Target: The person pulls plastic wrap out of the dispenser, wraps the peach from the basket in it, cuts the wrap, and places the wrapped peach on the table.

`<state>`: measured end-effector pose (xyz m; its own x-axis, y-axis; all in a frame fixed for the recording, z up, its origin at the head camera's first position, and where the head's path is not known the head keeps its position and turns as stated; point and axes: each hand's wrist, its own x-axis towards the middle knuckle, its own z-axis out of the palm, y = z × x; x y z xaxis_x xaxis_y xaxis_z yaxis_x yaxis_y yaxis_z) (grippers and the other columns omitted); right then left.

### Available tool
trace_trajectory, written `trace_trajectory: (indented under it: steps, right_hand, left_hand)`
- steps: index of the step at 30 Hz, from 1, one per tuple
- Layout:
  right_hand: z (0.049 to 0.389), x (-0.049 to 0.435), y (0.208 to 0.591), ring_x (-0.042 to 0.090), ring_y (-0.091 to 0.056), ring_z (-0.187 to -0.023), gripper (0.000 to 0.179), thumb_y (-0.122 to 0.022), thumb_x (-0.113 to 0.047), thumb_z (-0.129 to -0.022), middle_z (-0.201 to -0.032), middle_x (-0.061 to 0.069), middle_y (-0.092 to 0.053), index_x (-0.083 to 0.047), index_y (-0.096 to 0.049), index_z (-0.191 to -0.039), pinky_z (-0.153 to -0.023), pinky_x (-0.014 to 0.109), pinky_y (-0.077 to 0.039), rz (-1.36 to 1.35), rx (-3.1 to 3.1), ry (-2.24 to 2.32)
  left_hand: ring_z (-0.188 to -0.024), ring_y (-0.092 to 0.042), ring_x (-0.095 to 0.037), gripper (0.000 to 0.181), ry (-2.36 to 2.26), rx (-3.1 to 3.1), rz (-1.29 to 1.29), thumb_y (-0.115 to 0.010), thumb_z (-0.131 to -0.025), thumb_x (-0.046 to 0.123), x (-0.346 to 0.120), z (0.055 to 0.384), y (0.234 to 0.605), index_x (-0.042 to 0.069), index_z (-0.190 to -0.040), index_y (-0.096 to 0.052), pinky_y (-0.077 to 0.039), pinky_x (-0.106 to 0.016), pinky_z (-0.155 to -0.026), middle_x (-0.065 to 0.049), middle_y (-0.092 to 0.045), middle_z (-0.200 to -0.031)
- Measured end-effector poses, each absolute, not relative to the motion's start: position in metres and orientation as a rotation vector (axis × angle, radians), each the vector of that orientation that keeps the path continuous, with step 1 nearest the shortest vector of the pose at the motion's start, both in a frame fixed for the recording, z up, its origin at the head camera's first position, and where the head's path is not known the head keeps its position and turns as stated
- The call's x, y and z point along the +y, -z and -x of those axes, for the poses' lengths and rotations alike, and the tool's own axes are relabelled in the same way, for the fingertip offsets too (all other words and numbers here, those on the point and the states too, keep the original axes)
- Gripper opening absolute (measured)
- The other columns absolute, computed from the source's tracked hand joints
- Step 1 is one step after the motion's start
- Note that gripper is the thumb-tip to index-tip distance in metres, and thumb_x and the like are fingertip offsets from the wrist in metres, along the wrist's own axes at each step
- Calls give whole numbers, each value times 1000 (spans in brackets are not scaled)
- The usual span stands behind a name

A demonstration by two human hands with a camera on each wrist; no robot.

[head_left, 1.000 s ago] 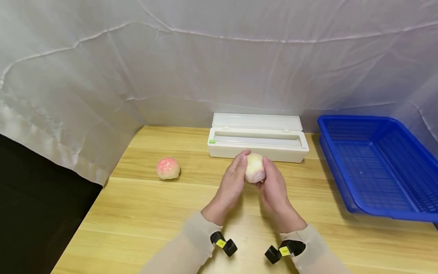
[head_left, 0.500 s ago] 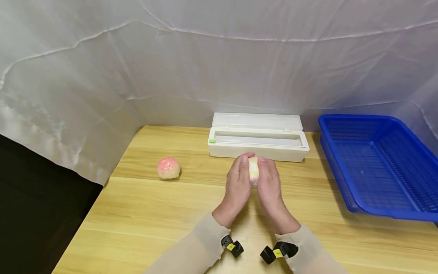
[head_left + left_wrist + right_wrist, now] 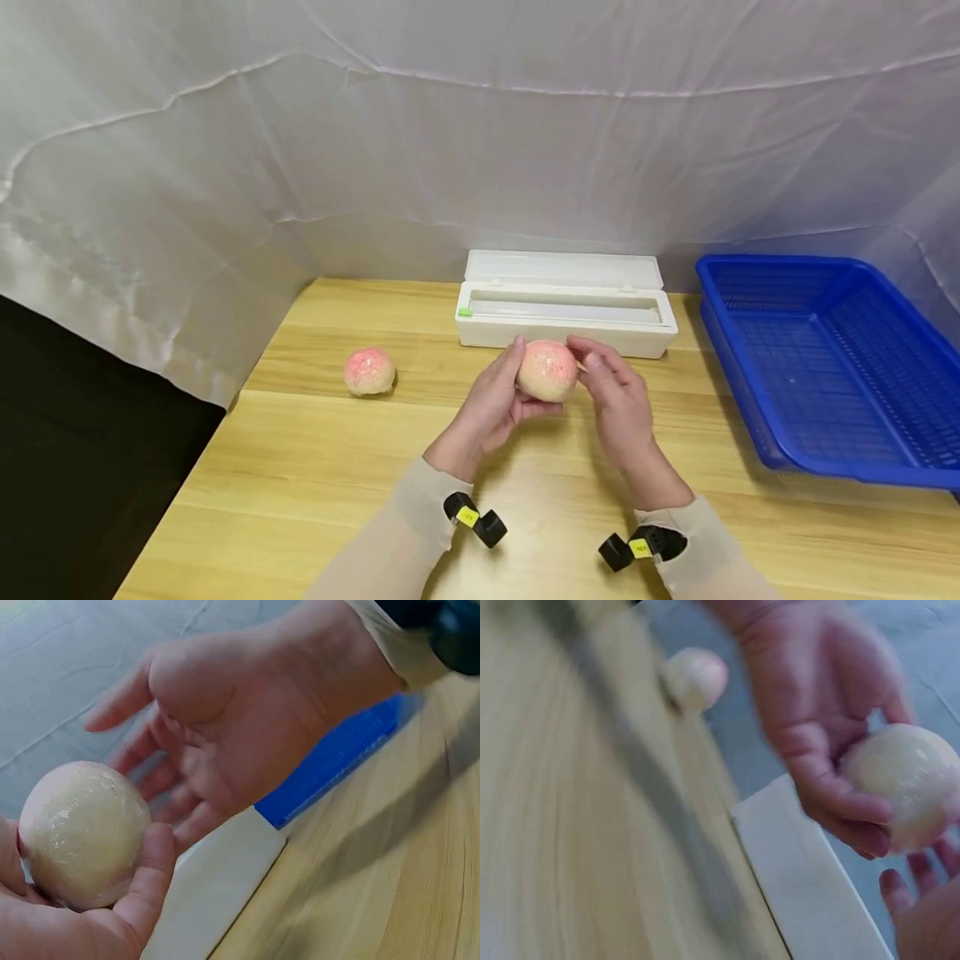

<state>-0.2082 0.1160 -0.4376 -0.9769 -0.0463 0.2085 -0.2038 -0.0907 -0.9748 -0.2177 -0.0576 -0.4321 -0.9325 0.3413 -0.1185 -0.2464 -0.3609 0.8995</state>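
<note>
My left hand (image 3: 491, 404) grips a pink and cream peach (image 3: 548, 371), thumb on its near left side and fingers beneath it. Glossy, wrinkled clear film covers the peach, plain in the left wrist view, where its pale side (image 3: 84, 836) faces the camera. Beside the fruit on the right, my right hand (image 3: 618, 400) has loosely bent fingers, the fingertips close to its surface. A second pink and cream peach (image 3: 369, 372) rests on the table at the left, with a shiny top.
Behind the hands stands a long white cling film box (image 3: 566, 333) with its lid (image 3: 562, 268) raised and a roll inside. A blue plastic basket (image 3: 750, 408) occupies the right side of the wooden table (image 3: 300, 483). A pale curtain (image 3: 450, 150) hangs behind.
Both hands were cupped around the peach, pressing its sides. Now the right hand has come away to the right, and the peach has been turned in the left hand, pink side up.
</note>
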Motion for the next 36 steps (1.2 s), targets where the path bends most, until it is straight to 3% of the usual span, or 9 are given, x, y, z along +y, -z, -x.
trace_trajectory:
  steps: [3, 5, 10, 14, 18, 24, 28, 32, 36]
  right_hand:
    - [213, 117, 434, 7, -64, -115, 63, -34, -48, -114, -145, 18, -57, 0, -48, -152, -91, 23, -57, -50, -2146, -2307]
    - [214, 115, 432, 5, -62, -110, 67, -30, -55, -113, -144, 17, -57, -3, -48, -153, -86, 22, -56, 7, -2289, -2274]
    - [211, 105, 433, 9, -60, -103, 57, -39, -46, -113, -128, 12, -60, 0, -57, -141, -84, 24, -56, 86, -2274, -2297]
    - [209, 98, 433, 11, -64, -102, 53, -43, -44, -113, -124, 11, -59, 4, -52, -136, -88, 28, -60, 96, -2209, -2380]
    - [210, 102, 429, 18, -67, -98, 64, -37, -53, -113, -115, 15, -66, 6, -56, -127, -84, 34, -63, 60, -2407, -2274]
    - [215, 105, 425, 19, -60, -115, 76, -30, -62, -111, -137, 17, -60, 1, -57, -143, -92, 30, -57, -40, -2533, -2233]
    - [214, 98, 425, 16, -56, -116, 71, -35, -58, -111, -138, 16, -57, 2, -57, -142, -95, 26, -51, 9, -2500, -2281]
    - [216, 94, 426, 14, -55, -108, 73, -34, -62, -110, -132, 14, -57, 0, -56, -142, -87, 27, -52, 148, -2397, -2289]
    - [215, 92, 427, 15, -56, -103, 75, -33, -68, -107, -128, 10, -56, -5, -54, -141, -87, 31, -52, 168, -2391, -2306]
  left_hand:
    - [-103, -73, -24, 54, -2292, 1614, -148, -34, -115, 46, -56, 218, 433, 12, -155, -44, -64, -40, -90, -24, -59, -142]
    - [-103, -72, -24, 56, -2270, 1699, -160, -34, -115, 46, -54, 218, 435, 11, -158, -39, -64, -41, -89, -25, -58, -141]
    - [-92, -73, -26, 63, -2344, 1784, -18, -30, -113, 56, -48, 215, 440, 4, -147, -41, -65, -41, -84, -25, -61, -130]
    - [-95, -66, -17, 54, -2432, 1797, 39, -30, -115, 50, -44, 213, 444, 5, -138, -48, -60, -30, -85, -14, -61, -127]
    - [-82, -64, -10, 58, -2467, 1788, 106, -33, -113, 51, -50, 218, 443, 2, -130, -61, -54, -25, -69, -4, -67, -105]
    - [-61, -66, -13, 58, -2236, 1721, 92, -33, -111, 55, -61, 221, 438, 5, -120, -60, -56, -27, -54, -5, -67, -87]
    - [-66, -71, -17, 62, -2258, 1664, 101, -27, -112, 59, -61, 219, 438, 5, -123, -56, -61, -32, -60, -15, -74, -94]
    - [-79, -75, -20, 65, -2318, 1708, 32, -27, -112, 59, -56, 214, 440, 6, -138, -51, -66, -41, -76, -22, -74, -112]
    - [-62, -67, -16, 73, -2249, 1965, -32, -21, -111, 64, -48, 211, 445, 6, -133, -59, -62, -34, -60, -12, -71, -90]
